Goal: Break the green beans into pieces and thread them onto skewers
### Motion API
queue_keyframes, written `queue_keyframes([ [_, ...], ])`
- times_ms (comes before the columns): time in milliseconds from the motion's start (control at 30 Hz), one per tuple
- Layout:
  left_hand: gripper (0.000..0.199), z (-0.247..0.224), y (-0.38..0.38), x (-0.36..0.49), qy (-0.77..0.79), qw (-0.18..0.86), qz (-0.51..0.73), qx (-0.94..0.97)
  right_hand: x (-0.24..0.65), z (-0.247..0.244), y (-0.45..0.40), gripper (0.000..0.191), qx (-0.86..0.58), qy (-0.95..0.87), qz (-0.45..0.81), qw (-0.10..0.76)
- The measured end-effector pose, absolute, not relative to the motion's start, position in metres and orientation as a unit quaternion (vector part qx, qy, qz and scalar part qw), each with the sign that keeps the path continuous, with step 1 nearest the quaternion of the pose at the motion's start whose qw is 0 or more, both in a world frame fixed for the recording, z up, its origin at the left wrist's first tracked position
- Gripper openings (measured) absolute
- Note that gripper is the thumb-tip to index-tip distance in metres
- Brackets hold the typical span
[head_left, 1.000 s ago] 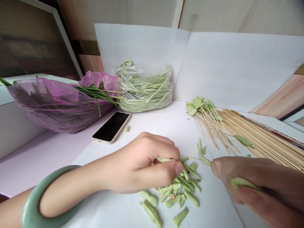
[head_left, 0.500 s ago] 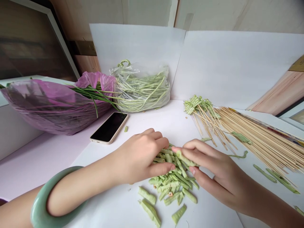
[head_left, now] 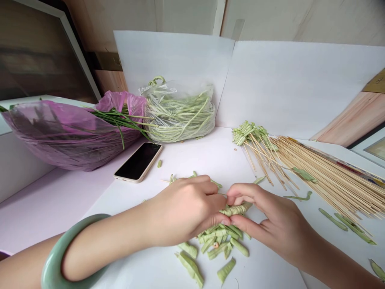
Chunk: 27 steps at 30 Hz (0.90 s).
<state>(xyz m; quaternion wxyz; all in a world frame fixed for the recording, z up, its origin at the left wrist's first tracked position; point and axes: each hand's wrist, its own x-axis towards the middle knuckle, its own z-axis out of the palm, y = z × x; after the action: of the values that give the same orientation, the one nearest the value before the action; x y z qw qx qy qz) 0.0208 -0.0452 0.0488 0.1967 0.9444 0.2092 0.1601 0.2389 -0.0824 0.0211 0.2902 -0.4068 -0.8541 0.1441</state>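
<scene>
Yardlong-bean piece (head_left: 236,209) sat btwn the 2 hands, just above the pile of cut bean pieces (head_left: 221,235), approx mid-view & low. Its long axis ran side to side across the view, R end slightly higher & pointing toward the skewers (head_left: 327,176), L end running in at the L hand's fingertips. Looked pale green, a bit yellowish, w/ wrinkled, ridged skin; narrow, slightly bowed; L tip hidden by fingers.

L hand (head_left: 186,208) was closed, knuckles up, fingers curled, thumb & fingertips on the piece's L end; couldn't tell what else was inside the curl. R hand (head_left: 267,218) had it pinched, thumb below, index finger arched over the top. Jade-green bangle (head_left: 54,257) hung round the L forearm.

Loose cut bits lay nr side of the pile, at mixed angles. Skewered bean bundle (head_left: 246,133) lay far R, beside the skewers, sticks pointing back toward the person. Smartphone (head_left: 138,161), dark screen up, lay L of centre, nr the purple plastic bag (head_left: 69,136) & clear bag of yardlong beans (head_left: 183,116)
</scene>
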Motion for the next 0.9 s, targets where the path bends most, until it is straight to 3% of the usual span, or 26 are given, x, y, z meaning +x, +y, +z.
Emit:
queue_keyframes([
  [67,0.028,0.053,-0.044,0.02,0.188,0.262,0.199,0.926,0.239,0.03,-0.081,0.008,-0.382,-0.873,0.14,0.269],
  [167,0.036,0.06,-0.044,0.018,0.157,0.394,0.239,0.873,0.238,0.043,-0.082,0.031,-0.33,-0.901,0.102,0.261],
  [267,0.036,0.064,-0.047,0.017,0.126,0.456,0.245,0.846,0.237,0.05,-0.09,0.03,-0.302,-0.912,0.063,0.271],
  [500,0.036,0.06,-0.056,0.02,0.075,0.32,0.309,0.892,0.236,0.045,-0.101,0.018,-0.273,-0.921,-0.051,0.275],
  [700,0.036,0.071,-0.056,0.009,0.15,0.18,0.488,0.841,0.248,0.044,-0.094,0.019,-0.344,-0.865,-0.1,0.352],
  [800,0.035,0.074,-0.052,0.006,0.156,0.185,0.447,0.861,0.251,0.048,-0.088,0.016,-0.393,-0.849,-0.071,0.347],
  [900,0.025,0.065,-0.046,0.011,0.192,0.177,0.304,0.916,0.248,0.048,-0.084,0.011,-0.391,-0.865,-0.009,0.314],
])
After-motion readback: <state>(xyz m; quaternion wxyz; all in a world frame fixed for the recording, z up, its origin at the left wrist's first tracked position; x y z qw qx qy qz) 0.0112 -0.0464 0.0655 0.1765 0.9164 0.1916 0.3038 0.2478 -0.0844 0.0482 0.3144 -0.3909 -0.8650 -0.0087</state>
